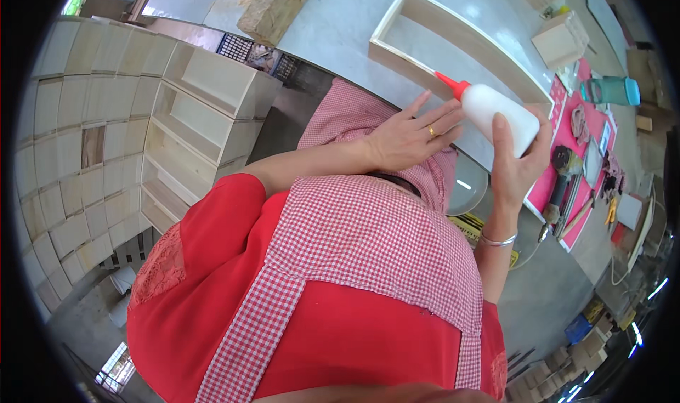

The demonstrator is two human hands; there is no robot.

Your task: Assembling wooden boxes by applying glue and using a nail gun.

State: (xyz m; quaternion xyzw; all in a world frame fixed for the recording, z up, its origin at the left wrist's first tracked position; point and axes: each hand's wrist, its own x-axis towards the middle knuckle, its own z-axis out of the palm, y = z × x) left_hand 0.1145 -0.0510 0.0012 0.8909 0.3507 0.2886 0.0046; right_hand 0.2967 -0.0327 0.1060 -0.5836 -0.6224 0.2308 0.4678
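Note:
My right hand is wrapped round a white glue bottle with a red pointed nozzle. The bottle is tilted, its nozzle aimed up and left, right by the near wall of a wooden frame. That frame is a long, shallow box shape lying on the grey worktable, and the table surface shows inside it. My left hand is spread out beside the nozzle, fingers extended toward the bottle and nothing in it. Whether its fingertips touch the bottle is hard to tell.
Stacked wooden boxes rise at the left. A rough wood block lies on the table's far left. At right are a small wooden block, a teal container and a pink mat holding several tools, including a black-handled one.

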